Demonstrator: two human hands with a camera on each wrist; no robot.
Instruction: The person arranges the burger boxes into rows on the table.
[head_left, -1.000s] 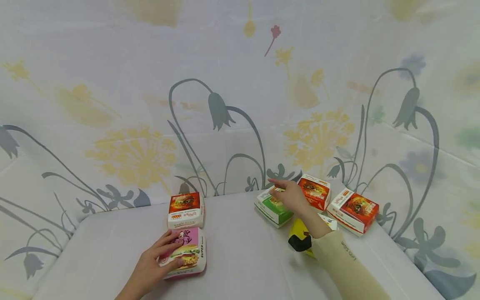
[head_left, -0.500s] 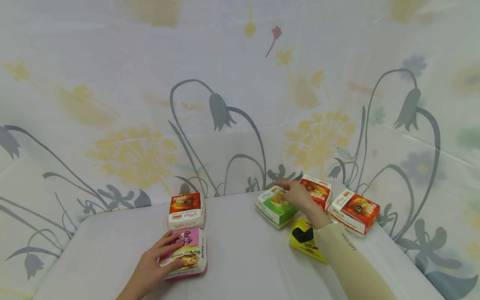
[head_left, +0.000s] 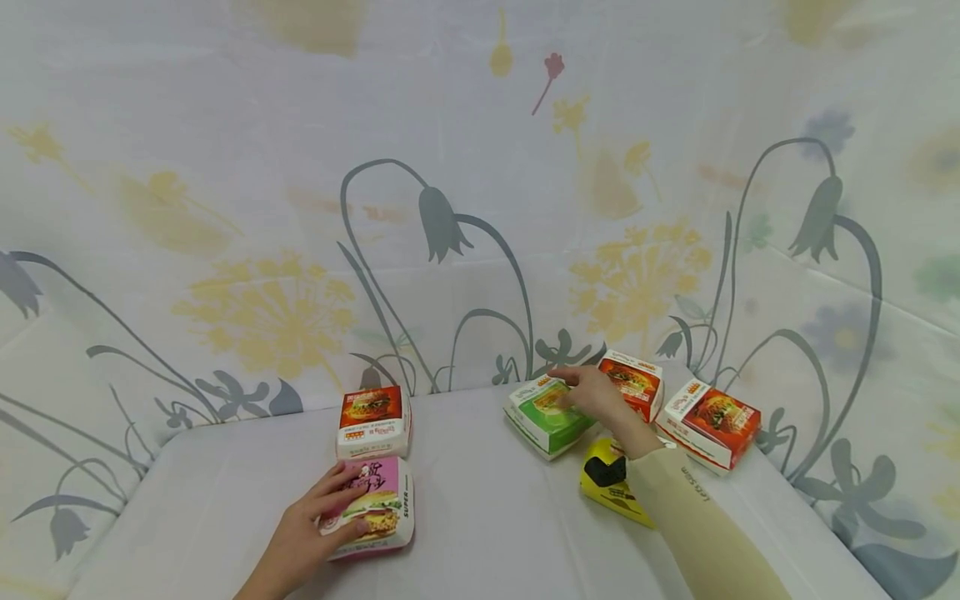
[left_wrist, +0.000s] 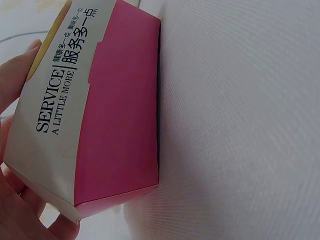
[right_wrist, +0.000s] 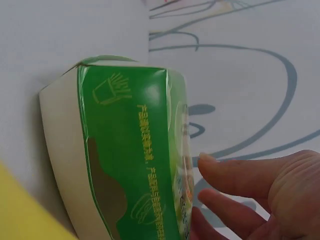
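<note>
My left hand [head_left: 307,525] lies over a pink burger box [head_left: 390,479] at the left of the table, its fingers and thumb resting on the lid. The left wrist view shows this box's pink side [left_wrist: 120,125] with the hand [left_wrist: 17,205] beside it. At the right, my right hand [head_left: 600,398] is over a green box [head_left: 543,417], fingers extended at its lid. In the right wrist view the thumb of this hand [right_wrist: 270,195] stands slightly off the green box [right_wrist: 130,125]; whether the other fingertips touch is hard to tell.
A red-and-white box [head_left: 372,421] stands directly behind the pink one. Two more red-and-white boxes [head_left: 630,379] [head_left: 712,421] are at the back right. A yellow package [head_left: 618,496] lies under the right forearm. A flowered cloth [head_left: 480,208] hangs behind the white table [head_left: 480,517].
Over the last second the right hand has drawn off the yellow package, which now shows more and has turned. The green box has shifted slightly left. The left hand stays put.
</note>
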